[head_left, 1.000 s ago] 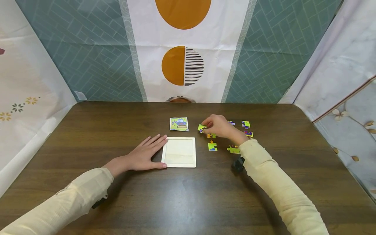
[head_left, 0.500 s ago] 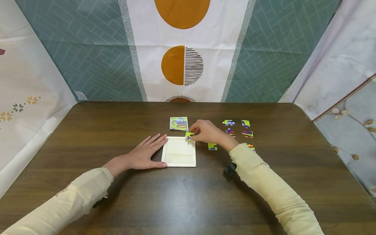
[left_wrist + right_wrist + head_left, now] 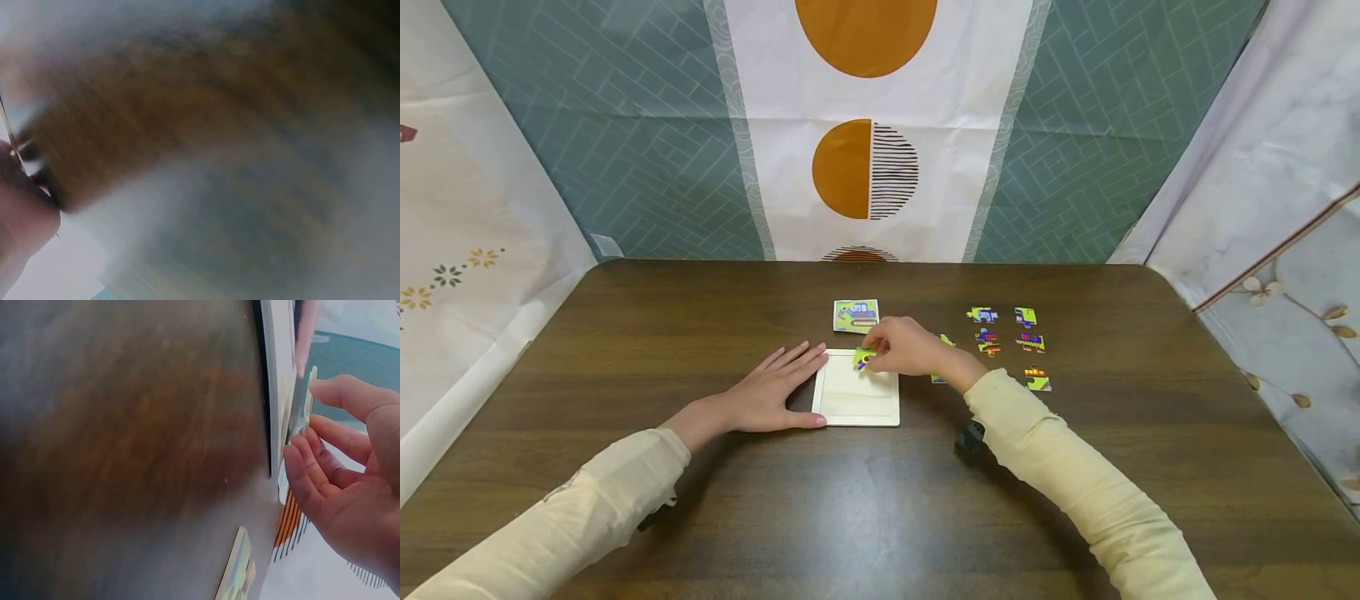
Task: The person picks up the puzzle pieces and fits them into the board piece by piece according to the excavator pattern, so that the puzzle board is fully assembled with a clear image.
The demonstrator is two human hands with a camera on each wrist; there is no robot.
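Note:
My right hand (image 3: pixel 906 347) pinches a green and purple jigsaw puzzle piece (image 3: pixel 862 358) over the upper part of a pale, shallow puzzle frame (image 3: pixel 857 421). In the right wrist view the same puzzle piece (image 3: pixel 310 400) shows edge-on between thumb and fingers, close over the frame. My left hand (image 3: pixel 767 394) lies flat on the table with spread fingers, its thumb and fingertips at the frame's left edge. The left wrist view is blurred and catches only part of the left hand (image 3: pixel 25 219).
Behind the frame lies a small picture card (image 3: pixel 855 316) showing a digger. Several loose puzzle pieces (image 3: pixel 1030 342) lie in rows to the right on the brown table (image 3: pixel 865 517); my right hand and forearm partly cover some. A patterned cloth (image 3: pixel 865 167) hangs behind the table.
My right hand has carried the puzzle piece leftward from the loose pieces, past the frame's upper right corner, to over its upper middle. The left hand has stayed in place.

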